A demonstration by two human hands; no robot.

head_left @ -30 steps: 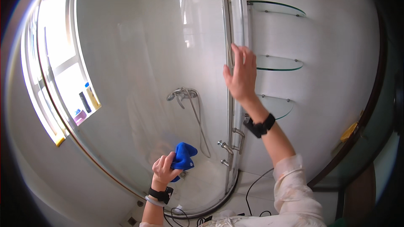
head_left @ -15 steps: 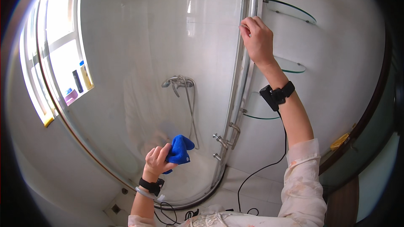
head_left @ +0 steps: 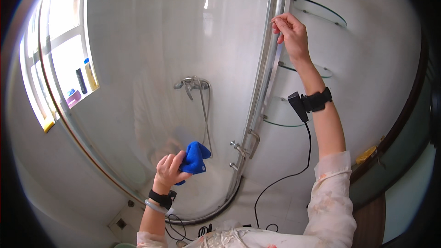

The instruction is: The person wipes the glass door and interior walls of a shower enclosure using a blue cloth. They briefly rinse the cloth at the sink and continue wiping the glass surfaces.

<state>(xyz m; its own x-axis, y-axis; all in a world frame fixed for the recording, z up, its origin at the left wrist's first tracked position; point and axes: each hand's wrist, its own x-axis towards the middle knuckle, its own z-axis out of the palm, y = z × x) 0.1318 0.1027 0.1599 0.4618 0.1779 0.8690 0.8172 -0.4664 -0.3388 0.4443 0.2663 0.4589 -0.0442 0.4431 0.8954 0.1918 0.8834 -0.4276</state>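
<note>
A folded blue cloth [head_left: 194, 158] is gripped in my left hand [head_left: 169, 171], low in front of the curved glass shower door [head_left: 151, 73]. Raised high on the right, my right hand [head_left: 292, 32] has thumb and forefinger pinched together beside the upright metal door frame [head_left: 274, 30]. Whatever lies between those fingertips, if anything, is too small to make out. The other fingers of that hand are curled. Each wrist wears a black strap with a small device.
Glass corner shelves [head_left: 317, 11] are on the wall right of the frame. A metal door handle [head_left: 252, 143] sticks out lower down. Behind the glass hangs a shower mixer [head_left: 193, 83] with its hose. Bottles [head_left: 89, 74] stand on the window sill. A black cable [head_left: 275, 185] trails from my right wrist.
My right hand has shifted slightly right and turned, its pinched fingertips drawing off the glass edge. My left hand keeps the blue cloth in nearly the same place. The view has tilted slightly.
</note>
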